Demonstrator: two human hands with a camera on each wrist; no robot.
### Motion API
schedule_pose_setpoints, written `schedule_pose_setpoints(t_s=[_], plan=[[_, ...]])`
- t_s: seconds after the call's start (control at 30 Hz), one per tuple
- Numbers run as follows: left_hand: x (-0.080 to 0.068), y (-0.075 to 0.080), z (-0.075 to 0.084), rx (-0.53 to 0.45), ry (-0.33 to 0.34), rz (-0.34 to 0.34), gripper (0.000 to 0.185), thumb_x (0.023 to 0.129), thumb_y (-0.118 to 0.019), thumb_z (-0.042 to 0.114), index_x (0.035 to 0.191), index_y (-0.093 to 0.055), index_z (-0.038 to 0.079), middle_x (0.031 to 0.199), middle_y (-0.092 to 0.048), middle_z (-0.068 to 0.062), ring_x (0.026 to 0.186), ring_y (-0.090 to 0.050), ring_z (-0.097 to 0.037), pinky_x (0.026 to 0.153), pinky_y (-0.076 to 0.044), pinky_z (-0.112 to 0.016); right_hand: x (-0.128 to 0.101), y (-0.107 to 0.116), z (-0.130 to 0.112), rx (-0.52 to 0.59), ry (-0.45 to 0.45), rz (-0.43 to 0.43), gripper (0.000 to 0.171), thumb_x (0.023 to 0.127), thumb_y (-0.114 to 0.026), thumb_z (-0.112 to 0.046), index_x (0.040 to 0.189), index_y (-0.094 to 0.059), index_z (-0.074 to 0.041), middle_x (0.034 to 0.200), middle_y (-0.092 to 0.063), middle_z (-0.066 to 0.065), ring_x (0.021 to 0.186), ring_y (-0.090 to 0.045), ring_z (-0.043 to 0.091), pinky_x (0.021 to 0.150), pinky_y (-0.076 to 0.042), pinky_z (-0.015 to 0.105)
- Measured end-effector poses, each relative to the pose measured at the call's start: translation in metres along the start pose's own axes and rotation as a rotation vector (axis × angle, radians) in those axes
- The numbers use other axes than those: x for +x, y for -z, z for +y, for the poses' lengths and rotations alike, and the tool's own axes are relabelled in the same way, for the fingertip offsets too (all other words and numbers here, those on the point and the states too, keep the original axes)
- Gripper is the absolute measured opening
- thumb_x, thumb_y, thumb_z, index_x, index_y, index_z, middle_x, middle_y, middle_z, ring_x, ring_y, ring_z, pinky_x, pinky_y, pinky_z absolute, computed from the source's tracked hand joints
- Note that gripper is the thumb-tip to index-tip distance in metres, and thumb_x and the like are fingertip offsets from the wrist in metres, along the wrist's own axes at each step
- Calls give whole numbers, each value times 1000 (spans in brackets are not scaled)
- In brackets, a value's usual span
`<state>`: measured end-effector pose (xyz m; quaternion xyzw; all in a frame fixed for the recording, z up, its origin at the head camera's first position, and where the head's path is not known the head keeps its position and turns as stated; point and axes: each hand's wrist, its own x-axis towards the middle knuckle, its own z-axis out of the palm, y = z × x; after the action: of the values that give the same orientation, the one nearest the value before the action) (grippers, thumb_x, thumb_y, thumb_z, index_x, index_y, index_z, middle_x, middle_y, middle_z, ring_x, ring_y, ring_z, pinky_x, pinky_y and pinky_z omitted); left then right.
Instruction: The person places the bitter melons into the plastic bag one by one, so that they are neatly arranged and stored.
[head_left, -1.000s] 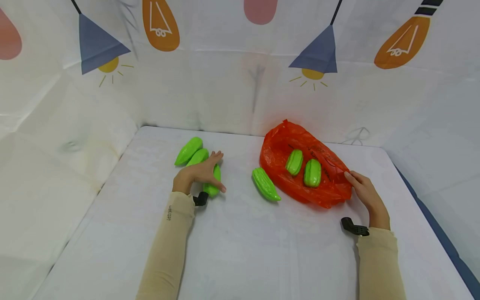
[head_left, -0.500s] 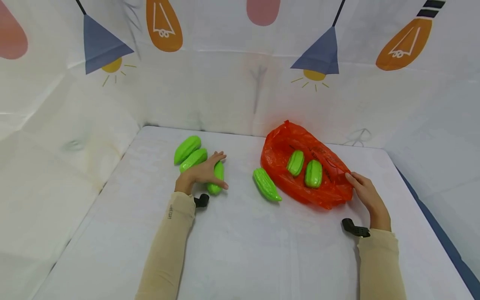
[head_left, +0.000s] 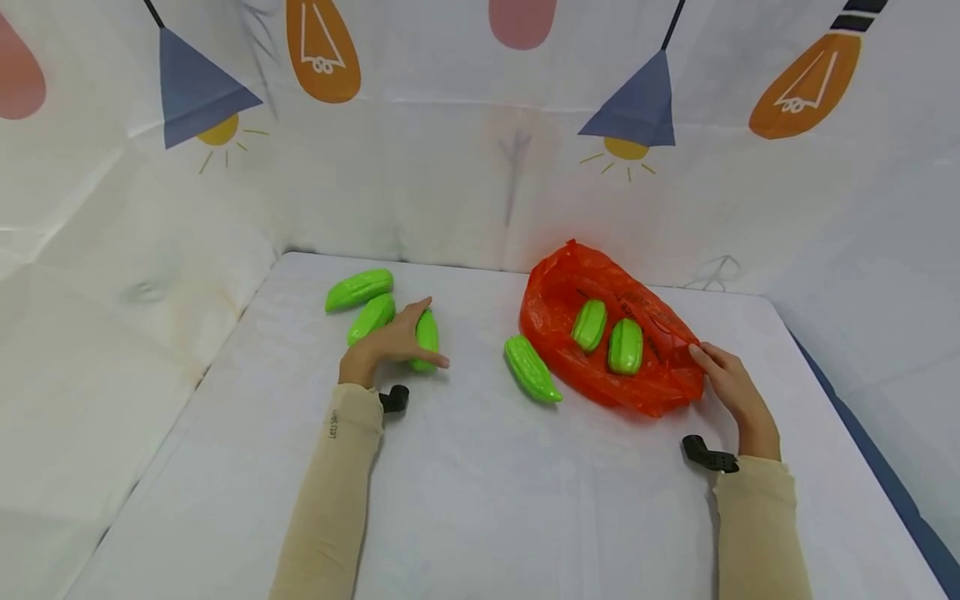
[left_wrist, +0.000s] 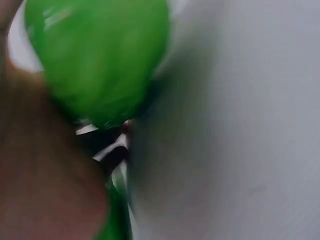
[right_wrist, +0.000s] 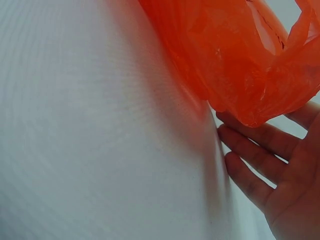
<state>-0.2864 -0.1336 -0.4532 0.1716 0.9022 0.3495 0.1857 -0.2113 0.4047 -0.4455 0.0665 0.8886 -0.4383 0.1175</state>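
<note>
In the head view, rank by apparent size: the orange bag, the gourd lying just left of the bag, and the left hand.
1. Orange bag, clearly largest.
2. Left hand and the gourd beside the bag look about alike; I won't rank them.

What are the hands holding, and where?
Left hand grips a green gourd around its middle. Right hand touches the orange bag at its near edge.

The left sleeve [head_left: 333,467] bears small dark lettering (too tiny to read).
</note>
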Motion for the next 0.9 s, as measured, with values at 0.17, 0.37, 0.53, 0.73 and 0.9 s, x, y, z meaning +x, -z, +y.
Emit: schedule_pose_setpoints(t_s=[0.17, 0.37, 0.53, 0.73, 0.9], plan=[[-8, 5, 1, 24, -2, -99, 139, 65, -89, 46, 157, 8, 10, 165, 2, -13, 153, -2, -30, 123, -12, -50, 1, 1, 0, 6, -8, 0, 82, 102, -31, -55, 153, -5, 4, 157, -9, 35, 144, -7, 55, 111, -14, 73], [-4, 0, 4, -26, -5, -50, 133, 65, -90, 42, 157, 2, 10, 165, 0, -13, 152, -9, -30, 123, -17, -50, 1, 0, 0, 4, -1, 1, 82, 102, -31, -54, 153, -7, 5, 156, -10, 36, 143, -9, 55, 111, -14, 73], [3, -5, 11, -26, -77, 22, 126, 63, -92, 41, 155, -13, 9, 161, -11, -12, 148, -18, -28, 121, -23, -50, 0, 0, 0, 11, 6, 3, 82, 102, -32, -53, 153, -8, 6, 156, -11, 36, 143, -9, 55, 111, -14, 73], [10, -12, 28, 12, -194, 26, 124, 64, -91, 43, 156, -16, 8, 159, -24, -11, 147, -23, -30, 121, -21, -51, 2, 0, 0, 11, -4, 3, 80, 103, -31, -53, 154, -8, 5, 156, -11, 35, 143, -10, 55, 111, -15, 73], [17, -25, 36, -47, -215, -14, 124, 64, -91, 42, 157, -15, 11, 162, -22, -7, 150, -20, -24, 123, -19, -45, 4, -1, 2, 14, -3, 2, 79, 103, -31, -52, 154, -9, 4, 156, -12, 35, 143, -11, 55, 111, -15, 73]])
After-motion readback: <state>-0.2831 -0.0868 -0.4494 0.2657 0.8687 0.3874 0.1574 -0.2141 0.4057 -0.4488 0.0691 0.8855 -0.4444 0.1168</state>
